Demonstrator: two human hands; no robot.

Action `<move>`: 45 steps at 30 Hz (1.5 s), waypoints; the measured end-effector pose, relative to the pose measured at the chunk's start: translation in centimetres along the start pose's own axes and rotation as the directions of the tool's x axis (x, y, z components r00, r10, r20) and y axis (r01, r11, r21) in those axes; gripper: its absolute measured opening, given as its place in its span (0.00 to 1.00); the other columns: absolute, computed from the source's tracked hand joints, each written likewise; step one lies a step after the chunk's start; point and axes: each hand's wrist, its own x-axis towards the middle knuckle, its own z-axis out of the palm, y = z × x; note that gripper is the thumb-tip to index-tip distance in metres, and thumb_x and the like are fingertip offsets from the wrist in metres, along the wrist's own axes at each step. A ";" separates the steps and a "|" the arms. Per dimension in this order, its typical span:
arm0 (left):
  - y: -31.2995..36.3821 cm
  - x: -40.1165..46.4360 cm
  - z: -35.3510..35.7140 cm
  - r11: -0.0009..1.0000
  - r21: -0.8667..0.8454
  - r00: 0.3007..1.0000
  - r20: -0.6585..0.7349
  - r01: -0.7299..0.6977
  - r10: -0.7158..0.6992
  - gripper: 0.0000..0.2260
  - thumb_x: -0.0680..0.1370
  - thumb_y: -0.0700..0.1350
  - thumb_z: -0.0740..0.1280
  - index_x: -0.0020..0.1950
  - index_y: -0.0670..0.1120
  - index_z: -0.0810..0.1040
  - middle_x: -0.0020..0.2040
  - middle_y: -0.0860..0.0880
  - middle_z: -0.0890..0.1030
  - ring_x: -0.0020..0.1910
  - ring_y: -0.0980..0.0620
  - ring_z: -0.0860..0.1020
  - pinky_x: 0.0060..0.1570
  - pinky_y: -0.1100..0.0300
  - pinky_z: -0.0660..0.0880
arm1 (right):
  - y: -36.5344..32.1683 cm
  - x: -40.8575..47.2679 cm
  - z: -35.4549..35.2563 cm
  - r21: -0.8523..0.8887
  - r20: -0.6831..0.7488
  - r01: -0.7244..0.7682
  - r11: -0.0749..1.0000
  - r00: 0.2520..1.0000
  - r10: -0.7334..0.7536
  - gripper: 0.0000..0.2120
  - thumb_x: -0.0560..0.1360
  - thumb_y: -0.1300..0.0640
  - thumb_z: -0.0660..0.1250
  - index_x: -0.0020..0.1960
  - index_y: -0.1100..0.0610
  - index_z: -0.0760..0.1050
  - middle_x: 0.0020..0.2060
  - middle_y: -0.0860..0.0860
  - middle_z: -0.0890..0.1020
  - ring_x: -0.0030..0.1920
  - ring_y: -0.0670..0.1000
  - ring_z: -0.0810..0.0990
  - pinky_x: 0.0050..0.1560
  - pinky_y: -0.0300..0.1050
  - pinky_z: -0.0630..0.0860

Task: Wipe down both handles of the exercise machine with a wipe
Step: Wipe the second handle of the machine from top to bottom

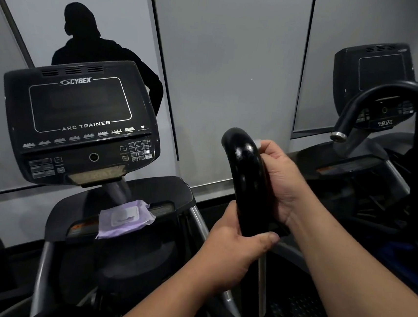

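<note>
On right handle point(247, 187): R hand point(284, 183) presses wipe point(258, 144) to it, L hand point(233, 240) grips base. Looks wet; other handle's state unseen.

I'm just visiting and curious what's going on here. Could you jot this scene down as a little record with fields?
Place: gym, at an Arc Trainer machine
Console: screen dark
Handle: black, curved, glossy
Left hand: grips the handle's lower end
Right hand: holds the upper part, a bit of white wipe showing at the fingertips
Wipes pack: purple, lying on the ledge below the console
Neighbouring machine: at right
</note>
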 end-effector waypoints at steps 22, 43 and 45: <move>0.4 -0.2 0.2 1.000 -0.012 1.000 0.021 0.009 -0.008 0.19 0.76 0.43 0.74 0.64 0.55 0.73 0.56 0.56 0.84 0.56 0.61 0.82 0.51 0.69 0.77 | -5.4 1.3 1.6 -0.837 0.248 0.394 0.380 0.892 -0.377 0.08 0.78 0.54 0.68 0.40 0.50 0.76 0.30 0.48 0.74 0.30 0.44 0.70 0.35 0.43 0.69; -0.2 -0.2 0.0 0.999 0.019 0.999 0.017 -0.043 0.043 0.21 0.75 0.48 0.74 0.65 0.56 0.73 0.59 0.57 0.83 0.60 0.59 0.81 0.65 0.52 0.77 | -7.2 2.6 6.3 -0.844 0.457 0.388 -0.370 0.881 -0.118 0.05 0.73 0.55 0.65 0.39 0.50 0.73 0.40 0.51 0.81 0.44 0.59 0.79 0.38 0.46 0.74; -0.1 -0.3 0.0 0.998 0.026 0.999 0.008 -0.050 0.050 0.20 0.75 0.48 0.74 0.65 0.56 0.73 0.60 0.58 0.82 0.60 0.60 0.80 0.65 0.53 0.76 | -6.6 2.5 6.7 -0.807 0.488 0.391 -0.443 0.863 -0.128 0.02 0.73 0.57 0.64 0.41 0.53 0.74 0.38 0.53 0.79 0.42 0.61 0.78 0.36 0.45 0.69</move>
